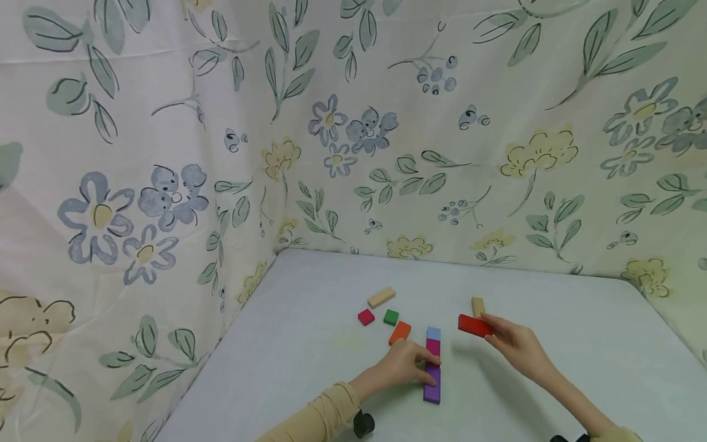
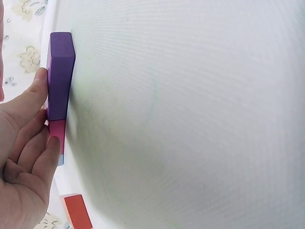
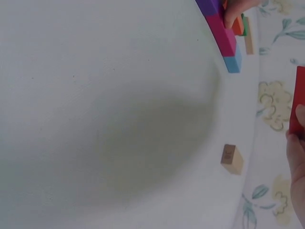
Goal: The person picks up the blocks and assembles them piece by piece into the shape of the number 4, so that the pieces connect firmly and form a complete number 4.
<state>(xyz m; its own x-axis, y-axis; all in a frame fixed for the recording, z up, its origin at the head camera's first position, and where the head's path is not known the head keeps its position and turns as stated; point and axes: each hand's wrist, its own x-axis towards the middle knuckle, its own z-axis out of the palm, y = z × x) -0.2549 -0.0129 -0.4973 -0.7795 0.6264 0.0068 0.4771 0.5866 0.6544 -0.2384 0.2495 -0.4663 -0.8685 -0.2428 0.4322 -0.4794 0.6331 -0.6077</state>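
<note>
A row of blocks lies lengthwise: light blue block [image 1: 434, 333], magenta block [image 1: 433, 347] and purple block [image 1: 432, 394], set end to end. My left hand [image 1: 399, 363] reaches over the row from the left. Its thumb touches the purple block and its fingers rest across the magenta one, as the left wrist view also shows. To the right, my right hand [image 1: 521, 347] pinches a red rectangular block [image 1: 474, 326] between thumb and fingers, raised above the table. The right wrist view catches only part of the red block [image 3: 298, 95] at its edge.
Left of the row lie an orange block [image 1: 400, 332], a green block [image 1: 391, 317], a small red block [image 1: 366, 317] and a plain wooden block [image 1: 381, 298]. Another wooden block [image 3: 232, 159] stands beyond the raised red one. Floral cloth [image 1: 386, 202] hangs around the white table [image 1: 309, 319].
</note>
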